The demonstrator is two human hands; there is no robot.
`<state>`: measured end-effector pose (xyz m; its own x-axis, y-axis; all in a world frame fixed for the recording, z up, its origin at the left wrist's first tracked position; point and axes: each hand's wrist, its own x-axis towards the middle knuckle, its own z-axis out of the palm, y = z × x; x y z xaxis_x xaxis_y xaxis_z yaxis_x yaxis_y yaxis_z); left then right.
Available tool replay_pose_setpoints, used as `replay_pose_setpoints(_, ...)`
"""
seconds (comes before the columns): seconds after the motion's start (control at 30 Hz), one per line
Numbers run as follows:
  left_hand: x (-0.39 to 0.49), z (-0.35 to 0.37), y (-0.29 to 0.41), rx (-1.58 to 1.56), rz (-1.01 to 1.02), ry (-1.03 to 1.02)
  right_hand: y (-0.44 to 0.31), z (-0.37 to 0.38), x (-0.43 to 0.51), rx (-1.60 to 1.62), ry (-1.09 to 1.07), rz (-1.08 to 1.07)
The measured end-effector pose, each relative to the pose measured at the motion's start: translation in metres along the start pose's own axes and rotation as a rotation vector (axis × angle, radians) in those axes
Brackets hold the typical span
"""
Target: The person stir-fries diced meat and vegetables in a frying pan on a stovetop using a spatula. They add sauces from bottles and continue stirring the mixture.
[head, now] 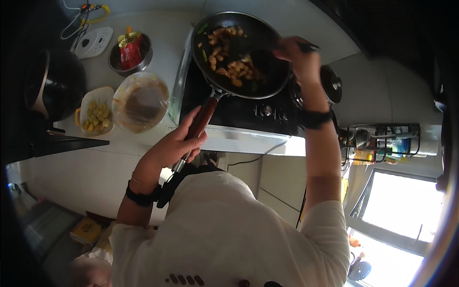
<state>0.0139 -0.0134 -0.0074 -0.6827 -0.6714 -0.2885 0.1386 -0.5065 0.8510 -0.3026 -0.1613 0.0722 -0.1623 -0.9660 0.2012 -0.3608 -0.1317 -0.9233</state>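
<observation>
My left hand [181, 141] is wrapped around the reddish-brown handle [203, 116] of a dark wok [265, 32] on the stove. In the wok lie browned chunks of food [244, 70], perhaps meat, with a few green pieces [204, 55] near the left wall. Over the wok's right side, my right hand [299, 57] grips a black-handled cooking utensil [309, 47]. Motion blur and the dark wok hide its working end. Both wrists wear black bands.
A glass-lidded pot [331, 84] stands right of the wok, behind my right forearm. Left of the black stove [229, 111] are a film-covered bowl [141, 102], a dish of yellowish pieces [96, 116], a steel bowl [147, 61] holding a red pouch [129, 53], and a black rounded appliance [64, 86].
</observation>
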Motion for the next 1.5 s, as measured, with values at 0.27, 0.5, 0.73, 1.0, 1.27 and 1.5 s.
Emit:
replay_pose_setpoints(0.27,-0.001,-0.003,-0.003,-0.040,0.036,-0.018,0.001,-0.106,0.004,-0.195,0.155,0.219)
replay_pose_setpoints(0.5,-0.002,-0.001,-0.001,-0.013,0.024,-0.017,0.048,-0.024,0.005,0.352,0.280,0.285)
replay_pose_setpoints(0.73,-0.002,0.000,-0.002,-0.030,0.018,0.003,0.007,0.025,0.002,0.365,0.063,0.037)
replay_pose_setpoints(1.0,-0.002,0.000,-0.001,-0.023,0.047,-0.013,0.012,-0.026,0.011,0.076,0.060,0.025)
replay_pose_setpoints(1.27,-0.002,-0.001,-0.001,-0.014,0.041,-0.011,0.041,-0.058,0.039,0.127,0.313,0.154)
replay_pose_setpoints(1.5,-0.002,-0.007,-0.002,0.062,0.034,-0.032,0.022,-0.009,0.033,0.185,0.027,0.039)
